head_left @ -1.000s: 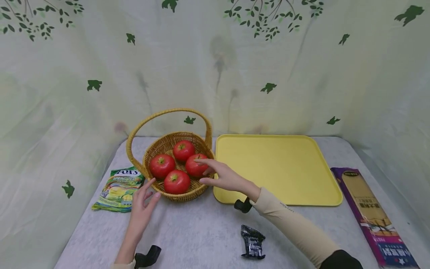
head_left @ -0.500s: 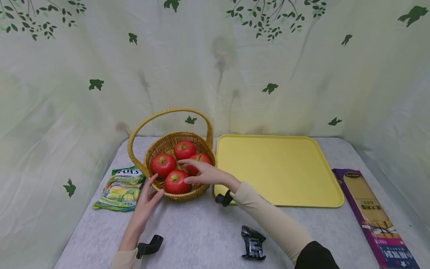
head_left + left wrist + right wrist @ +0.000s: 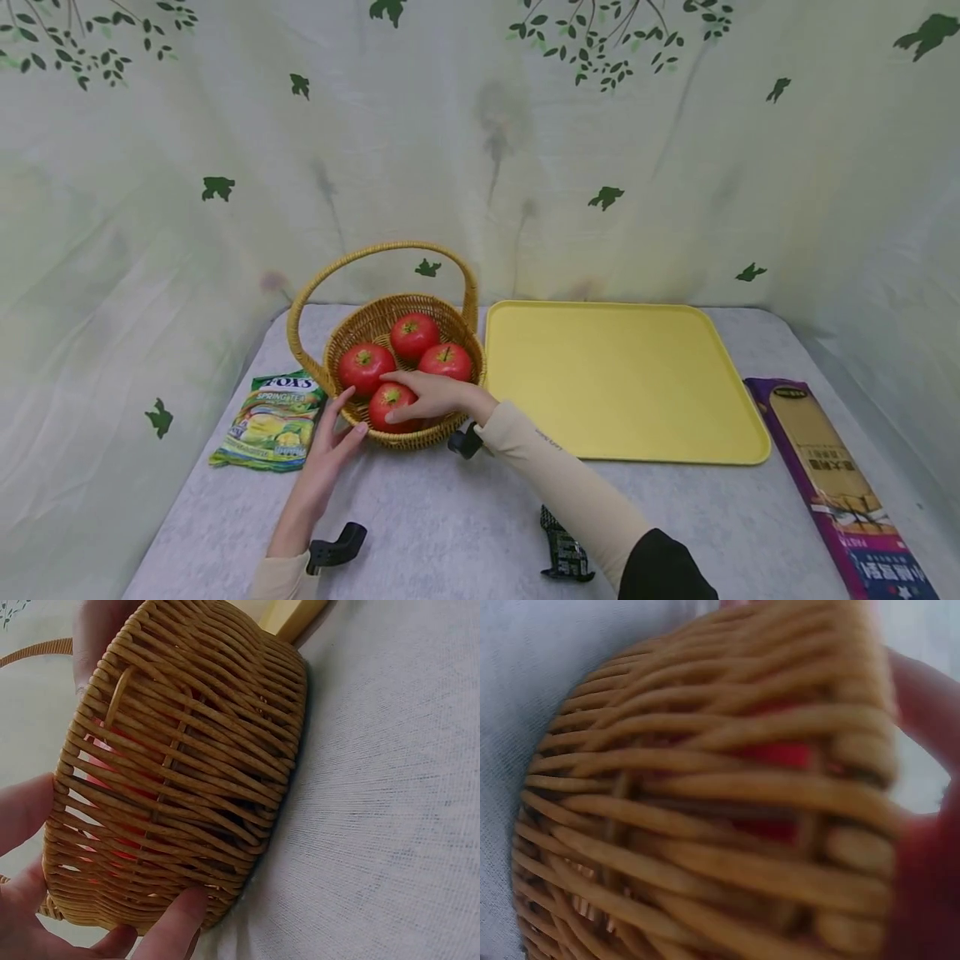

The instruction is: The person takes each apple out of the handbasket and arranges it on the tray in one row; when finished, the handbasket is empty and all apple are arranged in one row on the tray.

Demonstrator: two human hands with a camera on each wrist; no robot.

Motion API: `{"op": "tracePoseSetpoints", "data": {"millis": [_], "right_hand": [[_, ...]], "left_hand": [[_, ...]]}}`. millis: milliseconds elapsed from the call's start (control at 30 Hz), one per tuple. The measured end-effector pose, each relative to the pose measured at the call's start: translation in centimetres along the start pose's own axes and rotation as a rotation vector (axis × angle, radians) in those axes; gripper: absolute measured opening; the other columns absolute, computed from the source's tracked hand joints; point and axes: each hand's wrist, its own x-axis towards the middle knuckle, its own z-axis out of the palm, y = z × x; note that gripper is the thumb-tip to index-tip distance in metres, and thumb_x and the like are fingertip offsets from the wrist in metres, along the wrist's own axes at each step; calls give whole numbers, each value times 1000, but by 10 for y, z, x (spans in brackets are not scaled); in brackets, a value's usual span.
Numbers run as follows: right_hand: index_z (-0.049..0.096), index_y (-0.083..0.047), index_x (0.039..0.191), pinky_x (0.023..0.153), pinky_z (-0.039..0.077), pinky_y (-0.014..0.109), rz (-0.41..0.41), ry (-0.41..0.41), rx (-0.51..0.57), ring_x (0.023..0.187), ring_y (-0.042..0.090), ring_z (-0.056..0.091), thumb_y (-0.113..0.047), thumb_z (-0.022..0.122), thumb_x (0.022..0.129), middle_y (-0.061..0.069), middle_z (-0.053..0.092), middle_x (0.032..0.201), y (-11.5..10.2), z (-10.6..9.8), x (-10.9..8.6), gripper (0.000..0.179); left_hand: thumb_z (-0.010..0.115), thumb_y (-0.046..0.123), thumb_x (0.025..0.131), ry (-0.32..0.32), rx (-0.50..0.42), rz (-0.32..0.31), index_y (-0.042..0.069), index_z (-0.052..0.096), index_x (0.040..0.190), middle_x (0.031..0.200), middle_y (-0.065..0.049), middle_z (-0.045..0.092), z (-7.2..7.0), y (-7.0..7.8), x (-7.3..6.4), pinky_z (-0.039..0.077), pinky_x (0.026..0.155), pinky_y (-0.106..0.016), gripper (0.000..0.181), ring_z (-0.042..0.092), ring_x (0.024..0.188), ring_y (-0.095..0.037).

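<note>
A wicker basket (image 3: pixel 408 439) with a tall arched handle holds several red apples (image 3: pixel 365 367). My left hand (image 3: pixel 327 450) grips its front left side, with fingertips at the rim and the thumb (image 3: pixel 180 919) against the outer weave. Reaching in over the front right rim, my right hand (image 3: pixel 438 395) curls round the front apple (image 3: pixel 385 402), fingers across its far side and thumb on the near side. In the right wrist view the basket wall (image 3: pixel 705 787) hides most of that apple, and part of the hand shows blurred beyond the rim.
A yellow tray (image 3: pixel 622 383) lies to the basket's right. Left of the basket is a green candy bag (image 3: pixel 273 425). A small black packet (image 3: pixel 564 554) is partly covered by the right sleeve. A long purple and tan package (image 3: pixel 840 483) lies along the right edge.
My right hand has moved left and down from above the right apple to the front apple. My left hand has come in slightly against the basket, which has stayed in place.
</note>
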Motion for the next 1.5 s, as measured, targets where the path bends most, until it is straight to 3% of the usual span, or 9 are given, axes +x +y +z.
{"op": "tracePoseSetpoints", "data": {"millis": [100,333,567,667,833,1000,1100,1233,1500], "right_hand": [[33,-18,149,104,35,36,-1,26,-64,128,17,42,-41,64,90,8,42,143,0,3,2,70],[43,-20,142,99,39,33,-50,93,-68,118,14,48,-33,72,86,5,47,134,3,4,-1,64],[45,-25,142,98,40,33,-105,137,-47,119,12,46,-35,75,83,1,45,138,5,1,-11,67],[44,-27,143,97,41,32,-118,159,-1,119,11,45,-37,75,82,-1,44,140,7,-3,-15,69],[44,-28,142,87,48,30,-160,157,184,116,14,44,-32,75,83,-1,42,139,9,-14,-25,67],[44,-33,141,71,56,37,-134,159,382,113,21,46,-28,75,82,-1,38,137,17,-29,-45,67],[43,-32,141,70,56,41,-110,190,452,114,24,47,-25,74,84,1,37,138,25,-42,-63,66],[41,-30,143,71,55,45,-91,265,489,110,27,52,-22,72,86,4,35,140,45,-59,-87,66],[37,-27,146,69,55,44,17,404,500,84,33,65,-26,70,88,8,37,140,94,-78,-122,67]], "left_hand": [[46,20,102,-1,-4,3,22,14,154,158,-10,-4,1,-1,0,28,104,-59,61,21,134,-49],[46,21,102,0,-7,2,21,14,154,158,-10,-4,2,-1,0,30,103,-58,61,22,135,-47],[45,22,102,-3,-21,-15,22,13,154,158,-9,-4,2,2,0,31,103,-56,61,21,136,-46],[45,22,103,-6,-23,-12,22,13,154,158,-9,-4,2,3,0,30,104,-57,60,20,136,-46],[45,22,103,-4,-29,-16,22,13,154,158,-9,-5,2,3,0,28,104,-58,60,20,136,-45],[45,23,103,3,-28,-21,20,13,154,157,-8,-5,4,2,-1,28,105,-55,60,20,137,-43],[45,23,103,7,-32,-23,20,13,154,157,-7,-5,5,2,-1,28,105,-53,60,19,138,-42],[45,22,103,3,-36,-20,19,13,154,157,-7,-5,6,2,-1,28,105,-52,60,18,138,-42],[44,21,103,0,-26,-16,19,13,154,157,-8,-4,5,2,-1,29,104,-52,59,18,138,-42]]}}
